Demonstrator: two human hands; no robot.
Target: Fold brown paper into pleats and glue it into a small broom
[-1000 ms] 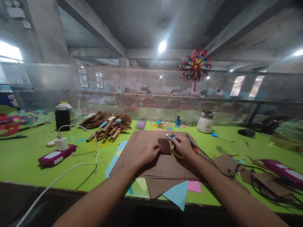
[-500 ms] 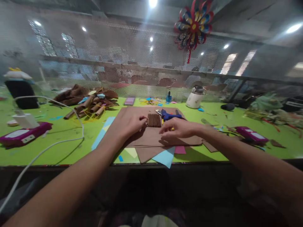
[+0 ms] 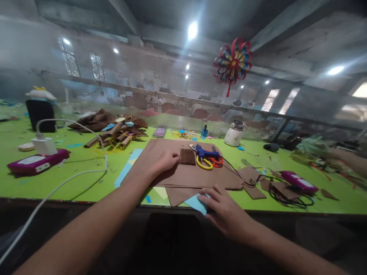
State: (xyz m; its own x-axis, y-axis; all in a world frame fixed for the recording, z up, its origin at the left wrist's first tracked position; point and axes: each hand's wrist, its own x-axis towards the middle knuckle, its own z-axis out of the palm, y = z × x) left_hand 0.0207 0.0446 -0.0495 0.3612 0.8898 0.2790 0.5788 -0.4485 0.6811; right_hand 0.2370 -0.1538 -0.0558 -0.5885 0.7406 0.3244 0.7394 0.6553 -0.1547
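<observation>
My left hand (image 3: 168,160) rests on the brown paper sheets (image 3: 220,177), fingers curled in a pinch at the left edge of a ribbed dark brown piece (image 3: 187,156). Whatever lies between those fingertips is too small to make out. At the table's front edge is my right hand (image 3: 228,210), its fingers apart and the fingertips over a corner of light blue paper (image 3: 196,203). Just right of the ribbed piece lie a blue glue gun (image 3: 205,152) and scissors with yellow handles (image 3: 204,164). Orange-red handles (image 3: 218,162) show beside them.
Purple power strips (image 3: 40,162) (image 3: 298,181) sit left and right, with a white cable (image 3: 106,156) and black cords (image 3: 289,202). Rolled brown paper (image 3: 123,133) is piled at the back left. A white kettle-like jug (image 3: 233,134) and small blue bottle (image 3: 204,131) stand behind.
My right hand has moved from beside the ribbed piece toward me, down to the light blue paper, uncovering the scissors. My left hand stays by the ribbed piece. The view has tilted up.
</observation>
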